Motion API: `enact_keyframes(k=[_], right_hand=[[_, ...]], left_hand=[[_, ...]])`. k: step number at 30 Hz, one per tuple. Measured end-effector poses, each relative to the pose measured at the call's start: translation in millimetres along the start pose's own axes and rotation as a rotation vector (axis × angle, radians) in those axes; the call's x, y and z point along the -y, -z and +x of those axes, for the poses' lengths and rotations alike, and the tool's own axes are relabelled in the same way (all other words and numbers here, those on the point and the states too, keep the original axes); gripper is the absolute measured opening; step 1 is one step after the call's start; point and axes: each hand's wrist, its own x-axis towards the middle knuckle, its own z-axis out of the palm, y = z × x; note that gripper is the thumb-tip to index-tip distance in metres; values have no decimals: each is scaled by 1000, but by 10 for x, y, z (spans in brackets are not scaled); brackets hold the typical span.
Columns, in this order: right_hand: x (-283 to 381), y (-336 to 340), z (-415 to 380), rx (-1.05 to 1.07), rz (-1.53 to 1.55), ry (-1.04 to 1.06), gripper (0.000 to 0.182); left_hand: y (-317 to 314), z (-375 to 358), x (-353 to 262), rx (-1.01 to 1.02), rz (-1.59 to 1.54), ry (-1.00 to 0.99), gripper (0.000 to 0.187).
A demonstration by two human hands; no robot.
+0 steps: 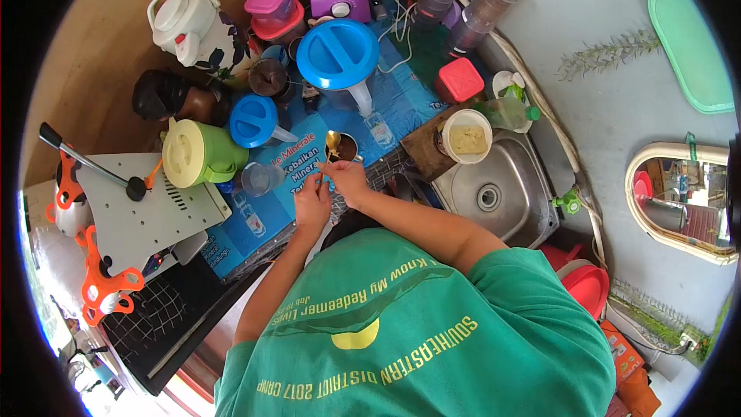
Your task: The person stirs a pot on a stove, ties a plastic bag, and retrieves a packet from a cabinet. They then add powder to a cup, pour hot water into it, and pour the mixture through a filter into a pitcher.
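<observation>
My right hand [349,184] is closed, its fingertips at the lower end of a gold-coloured spoon [333,141] whose bowl points away from me. Just below and to the left, my left hand [312,199] is also closed, fingertips almost against the right ones; I cannot tell what it pinches. Behind the spoon stands a dark mug [349,145], partly covered by it in this view. A clear plastic cup [261,178] is left of my hands on the blue printed table cover [297,156].
Blue-lidded pitchers [338,54], a green pitcher [189,153], a thermos [189,27] and a purple blender [340,0] stand around the back and left. To the right lie a steel sink [505,177], a white tub [466,137] and a green bottle [509,114].
</observation>
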Motion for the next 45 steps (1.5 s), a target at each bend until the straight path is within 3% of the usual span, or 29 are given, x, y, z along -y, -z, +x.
enact_keyframes(k=[6, 8, 12, 14, 17, 21, 23, 24, 26, 27, 29, 30, 32, 33, 35, 38, 39, 41, 45], right_hand=[[47, -23, -38, 23, 105, -74, 26], [29, -23, -24, -5, 36, 0, 25], [50, -30, -21, -16, 47, -26, 25], [144, -42, -82, 10, 126, -103, 25], [62, -12, -45, 63, 161, -78, 26], [-15, -56, -10, 64, 106, -81, 26], [-29, -74, 17, 10, -5, -1, 23], [-43, -70, 33, 9, -4, -1, 23], [-74, -57, 61, 19, -22, 6, 26], [-66, -46, 55, 18, -21, 5, 26], [-33, -12, 41, 150, 150, -80, 23], [-73, 8, 76, 150, 150, -80, 23], [-161, 43, 141, 207, 147, -121, 23], [-126, 33, 105, 207, 147, -123, 23], [-10, 10, -3, 186, -67, -73, 22], [-86, 18, 59, 203, 0, -87, 22], [-90, 25, 64, 203, 1, -87, 22], [-96, 49, 69, 283, 179, -110, 22], [-133, 38, 87, 243, 87, -81, 21]], left_hand=[[34, 17, -88, 60, -232, 157, 16], [-13, 9, -2, -22, 1, -5, 18], [-15, 39, 24, -5, 14, -38, 20], [27, 45, -64, 96, -263, 198, 19], [34, 49, -135, 129, -438, 344, 20], [-16, 59, 18, 127, -396, 338, 19], [12, 67, 43, 49, -53, 143, 17], [15, 75, 60, 50, -52, 143, 17], [11, 94, 92, -211, 113, -246, 15], [38, 97, 35, -210, 113, -246, 15], [114, 115, -141, -48, -39, 103, 14], [107, 127, -126, -47, -39, 103, 14], [100, 144, -91, 81, -379, 388, 15], [94, 137, -39, 82, -378, 390, 15], [70, 118, 65, -28, 10, 32, 16], [58, 120, 29, -99, -6, -12, 14], [85, 134, -20, -98, -5, -12, 14], [146, 165, -115, 134, -334, 416, 14], [44, 125, 111, 64, -281, 301, 15]])
